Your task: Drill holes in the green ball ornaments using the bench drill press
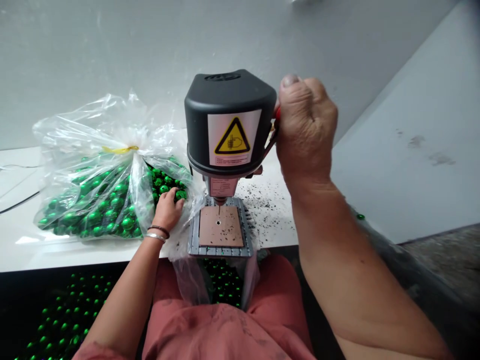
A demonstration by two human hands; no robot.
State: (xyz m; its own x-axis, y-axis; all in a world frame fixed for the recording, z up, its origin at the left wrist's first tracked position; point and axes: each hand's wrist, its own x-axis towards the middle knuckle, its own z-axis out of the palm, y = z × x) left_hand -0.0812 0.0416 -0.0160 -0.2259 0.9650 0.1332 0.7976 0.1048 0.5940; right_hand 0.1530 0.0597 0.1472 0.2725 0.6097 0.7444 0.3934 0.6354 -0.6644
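Shiny green balls (93, 216) fill a clear plastic bag (71, 127) to the left of the drill press (229, 102). The left hand (168, 210) reaches into them, fingers loosely curved against the nearest balls; whether they grip one, I cannot tell. The right hand (309, 127), at the drill press's right, has its fingers closed around the lever (271, 141). Below the drill bit (219, 210) lies a brown plate (210, 232) with a hole; dark chips (268, 207) litter the bench (22, 255) beside the press.
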